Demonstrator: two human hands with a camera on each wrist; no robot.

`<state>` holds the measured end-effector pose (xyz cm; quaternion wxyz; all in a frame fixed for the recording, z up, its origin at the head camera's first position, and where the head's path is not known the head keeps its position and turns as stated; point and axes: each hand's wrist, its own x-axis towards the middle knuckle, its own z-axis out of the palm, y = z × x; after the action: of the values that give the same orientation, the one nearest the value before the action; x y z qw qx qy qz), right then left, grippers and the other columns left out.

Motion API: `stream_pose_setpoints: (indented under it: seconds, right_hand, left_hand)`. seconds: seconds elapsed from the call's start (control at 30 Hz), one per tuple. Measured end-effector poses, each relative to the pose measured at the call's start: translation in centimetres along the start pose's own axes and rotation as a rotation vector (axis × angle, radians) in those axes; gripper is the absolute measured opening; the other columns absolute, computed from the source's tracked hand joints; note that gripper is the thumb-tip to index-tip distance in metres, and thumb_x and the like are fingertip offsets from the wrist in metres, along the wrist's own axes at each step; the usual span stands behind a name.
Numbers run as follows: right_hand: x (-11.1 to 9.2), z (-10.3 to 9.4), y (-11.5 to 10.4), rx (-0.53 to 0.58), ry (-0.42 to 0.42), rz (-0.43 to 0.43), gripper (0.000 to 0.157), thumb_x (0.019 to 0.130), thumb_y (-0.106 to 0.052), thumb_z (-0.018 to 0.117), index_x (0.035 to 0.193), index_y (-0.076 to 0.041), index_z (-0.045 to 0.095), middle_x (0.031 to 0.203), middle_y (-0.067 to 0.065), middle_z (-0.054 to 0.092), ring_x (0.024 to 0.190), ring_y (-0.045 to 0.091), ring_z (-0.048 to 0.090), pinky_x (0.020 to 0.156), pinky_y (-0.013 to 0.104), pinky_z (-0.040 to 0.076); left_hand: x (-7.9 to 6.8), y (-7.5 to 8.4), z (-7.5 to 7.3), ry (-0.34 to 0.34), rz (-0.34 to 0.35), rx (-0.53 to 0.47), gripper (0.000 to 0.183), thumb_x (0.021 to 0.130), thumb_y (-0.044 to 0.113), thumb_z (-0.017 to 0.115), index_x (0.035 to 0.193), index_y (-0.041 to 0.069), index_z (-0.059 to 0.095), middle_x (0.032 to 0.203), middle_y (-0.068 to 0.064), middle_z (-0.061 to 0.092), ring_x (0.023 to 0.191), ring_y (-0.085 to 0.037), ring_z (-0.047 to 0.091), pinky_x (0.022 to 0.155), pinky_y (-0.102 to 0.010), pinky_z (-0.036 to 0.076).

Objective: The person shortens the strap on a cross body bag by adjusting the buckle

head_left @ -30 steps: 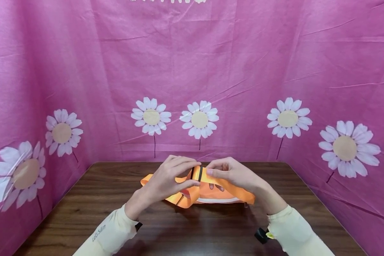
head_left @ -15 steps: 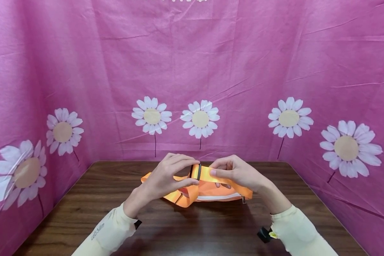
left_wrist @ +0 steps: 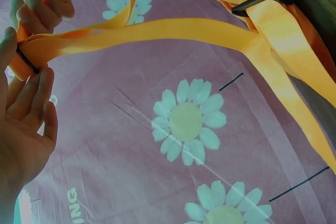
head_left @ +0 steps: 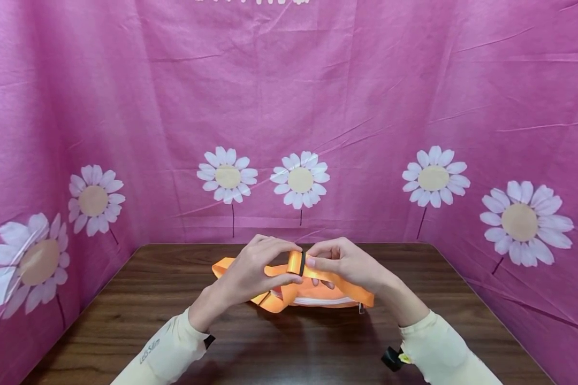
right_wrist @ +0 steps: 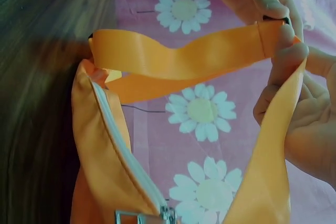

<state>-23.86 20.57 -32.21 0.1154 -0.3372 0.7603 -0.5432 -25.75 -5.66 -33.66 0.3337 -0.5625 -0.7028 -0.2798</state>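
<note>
An orange waist bag (head_left: pixel 318 291) with a white zipper (right_wrist: pixel 131 153) lies on the table, its metal zipper pull (right_wrist: pixel 142 217) hanging at one end. Above it, my left hand (head_left: pixel 250 270) pinches a black slider buckle (head_left: pixel 302 264) between thumb and fingertips. An orange strap (left_wrist: pixel 157 29) threads through this buckle and runs back toward the bag. Right beside the buckle, my right hand (head_left: pixel 354 264) pinches the strap between thumb and forefinger. In the left wrist view, a second black buckle (left_wrist: pixel 262 2) sits on the strap. Fingers partly hide the strap's passage through the held buckle.
A dark wooden table (head_left: pixel 270 347) bears the bag near its far edge. Pink cloth (head_left: pixel 366 107) printed with white daisies surrounds the table at the back and both sides. A black wrist device (head_left: pixel 392 358) shows under the right sleeve.
My right hand first shifts slightly right, stretching the strap, then comes back left against the buckle. An orange strap fold now covers the buckle's left part. The left hand hardly moves.
</note>
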Motion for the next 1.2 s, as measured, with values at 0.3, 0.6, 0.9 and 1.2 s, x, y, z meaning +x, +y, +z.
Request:
stream_pose_setpoints:
  seconds: [0.3,0.6,0.9,1.2]
  right_hand:
    - [-0.9,-2.9,1.1,0.032,-0.038,0.039,0.019,0.1,-0.016,0.066,0.113,-0.004,0.073,0.077,0.019,0.061,0.063,0.022,0.056,0.055,0.029,0.05]
    - [-0.7,-2.4,1.1,0.043,-0.061,-0.03,0.019,0.101,-0.013,0.065,0.116,-0.004,0.072,0.079,0.02,0.062,0.065,0.024,0.056,0.056,0.032,0.05]
    - [0.1,-0.6,0.9,0.043,-0.047,-0.017,0.019,0.101,-0.018,0.066,0.114,-0.007,0.074,0.081,0.017,0.063,0.066,0.022,0.056,0.059,0.03,0.05]
    - [-0.3,-1.2,0.7,-0.003,-0.043,0.002,0.019,0.101,-0.02,0.066,0.114,-0.009,0.074,0.086,0.019,0.067,0.066,0.023,0.059,0.06,0.034,0.054]
  left_hand:
    - [0.2,-0.2,-0.9,0.049,-0.072,-0.03,0.059,0.075,0.027,0.093,0.124,0.008,0.066,0.12,0.003,0.068,0.107,-0.018,0.062,0.093,-0.036,0.042]
    - [-0.1,-0.1,-0.3,0.036,-0.133,-0.155,0.067,0.071,0.02,0.095,0.13,0.011,0.063,0.125,0.004,0.066,0.112,-0.02,0.059,0.095,-0.038,0.043]
    - [-0.5,0.1,0.7,-0.007,-0.152,-0.196,0.055,0.079,0.03,0.091,0.125,0.014,0.064,0.118,0.008,0.068,0.108,-0.012,0.06,0.089,-0.037,0.044]
    - [-0.3,-0.1,0.3,0.015,-0.126,-0.227,0.052,0.081,0.026,0.09,0.125,0.014,0.065,0.116,0.007,0.068,0.107,-0.012,0.062,0.087,-0.038,0.046]
